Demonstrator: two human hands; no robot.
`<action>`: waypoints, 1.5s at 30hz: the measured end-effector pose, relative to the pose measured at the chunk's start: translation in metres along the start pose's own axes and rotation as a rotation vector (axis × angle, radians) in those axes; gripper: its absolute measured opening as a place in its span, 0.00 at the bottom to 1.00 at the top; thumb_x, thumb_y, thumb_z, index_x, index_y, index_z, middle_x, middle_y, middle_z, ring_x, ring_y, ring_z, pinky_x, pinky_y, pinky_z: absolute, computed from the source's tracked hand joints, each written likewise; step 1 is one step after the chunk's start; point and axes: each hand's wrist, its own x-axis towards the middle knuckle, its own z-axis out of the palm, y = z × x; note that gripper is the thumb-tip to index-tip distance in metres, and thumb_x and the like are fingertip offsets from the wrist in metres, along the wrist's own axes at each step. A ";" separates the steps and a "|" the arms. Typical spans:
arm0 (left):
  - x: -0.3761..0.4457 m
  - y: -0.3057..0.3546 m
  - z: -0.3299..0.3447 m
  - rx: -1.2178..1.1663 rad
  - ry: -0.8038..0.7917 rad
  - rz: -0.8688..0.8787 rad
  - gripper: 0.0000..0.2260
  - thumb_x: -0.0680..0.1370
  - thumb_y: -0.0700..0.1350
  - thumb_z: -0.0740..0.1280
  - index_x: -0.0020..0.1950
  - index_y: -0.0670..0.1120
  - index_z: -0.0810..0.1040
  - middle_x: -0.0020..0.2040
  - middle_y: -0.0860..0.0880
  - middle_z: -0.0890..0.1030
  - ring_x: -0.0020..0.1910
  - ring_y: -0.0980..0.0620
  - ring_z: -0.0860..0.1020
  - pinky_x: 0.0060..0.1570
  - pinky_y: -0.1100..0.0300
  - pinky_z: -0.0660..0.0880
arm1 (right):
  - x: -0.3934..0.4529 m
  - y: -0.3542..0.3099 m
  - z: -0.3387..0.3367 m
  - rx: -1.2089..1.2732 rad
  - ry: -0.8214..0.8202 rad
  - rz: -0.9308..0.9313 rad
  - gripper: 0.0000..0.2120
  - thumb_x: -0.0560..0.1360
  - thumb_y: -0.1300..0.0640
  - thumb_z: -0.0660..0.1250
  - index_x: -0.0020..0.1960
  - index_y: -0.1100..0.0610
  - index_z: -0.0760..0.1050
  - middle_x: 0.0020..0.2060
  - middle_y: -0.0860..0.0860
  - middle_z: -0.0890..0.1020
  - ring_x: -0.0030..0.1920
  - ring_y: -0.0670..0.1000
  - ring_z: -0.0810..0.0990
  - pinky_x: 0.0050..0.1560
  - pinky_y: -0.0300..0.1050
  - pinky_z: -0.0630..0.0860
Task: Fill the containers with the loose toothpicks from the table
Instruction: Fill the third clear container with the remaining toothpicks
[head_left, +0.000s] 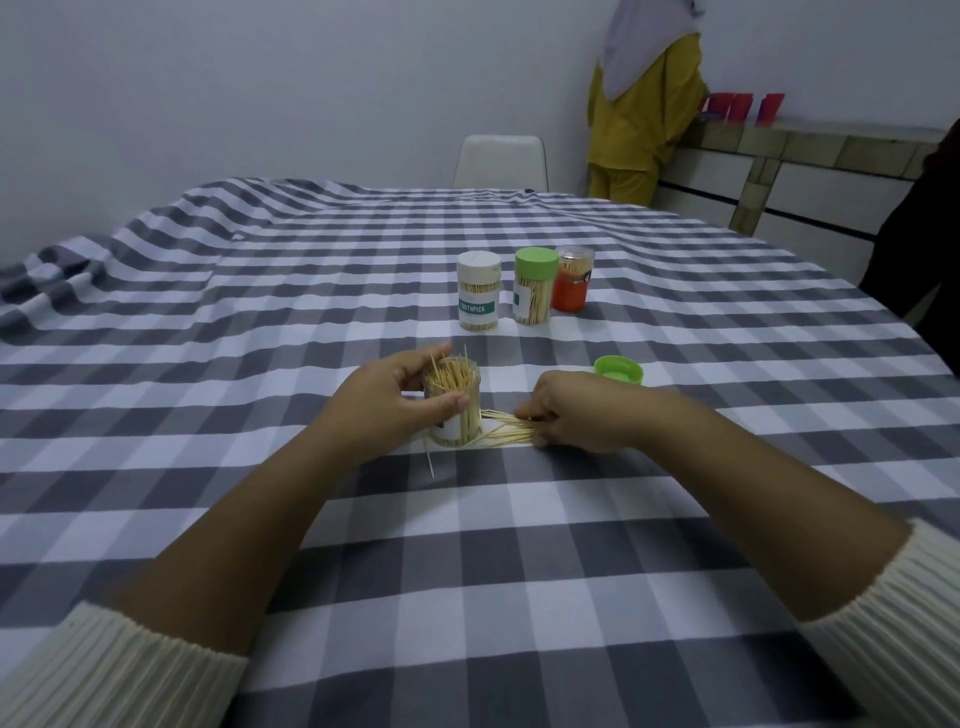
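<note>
head view, looking down on a worktop (311, 519) covered by a grey-and-white checked cloth. left hand (387, 402) is curled round an open clear container (453, 410), thumb on the near side and fingers behind it; the container stands upright, uncapped, packed with toothpicks whose tips rise above its rim. right hand (569, 415) lies low on the cloth just right of the container, its fingers bent and pinching the ends of a bundle of loose toothpicks (506, 428) that lies flat, fanned out toward the container's base. a single stray toothpick (429, 460) lies on the cloth in front of the container. a green cap (618, 370) rests on the cloth beyond the right hand. farther back stand three closed containers in a row: a white-capped one (478, 291) labelled "toothpick", a green-capped one (535, 286) just beside it, and an orange one (573, 278) with a clear lid touching or nearly touching the green-capped one. cream ribbed sleeves (104, 670) cover both forearms near the bottom edge. a white chair (501, 161) stands at the worktop's far side.
</note>
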 end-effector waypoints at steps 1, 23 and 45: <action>0.000 0.000 0.000 0.004 -0.001 0.003 0.29 0.73 0.51 0.69 0.73 0.54 0.65 0.66 0.51 0.75 0.58 0.59 0.71 0.45 0.70 0.71 | 0.002 -0.003 0.002 -0.051 0.013 0.000 0.14 0.79 0.56 0.60 0.63 0.52 0.75 0.53 0.53 0.76 0.50 0.51 0.75 0.55 0.47 0.74; -0.003 0.006 0.002 0.005 0.017 -0.020 0.31 0.73 0.52 0.70 0.74 0.54 0.63 0.67 0.51 0.74 0.64 0.53 0.72 0.54 0.62 0.72 | -0.001 -0.009 -0.011 0.960 0.383 0.157 0.08 0.80 0.59 0.59 0.52 0.58 0.76 0.44 0.52 0.81 0.45 0.48 0.80 0.44 0.40 0.78; -0.002 0.004 0.006 -0.016 0.040 -0.011 0.31 0.72 0.52 0.71 0.74 0.53 0.64 0.53 0.60 0.75 0.52 0.63 0.73 0.47 0.69 0.72 | 0.022 -0.050 0.008 1.110 0.537 0.068 0.11 0.82 0.53 0.54 0.59 0.52 0.72 0.56 0.51 0.78 0.54 0.48 0.75 0.45 0.37 0.70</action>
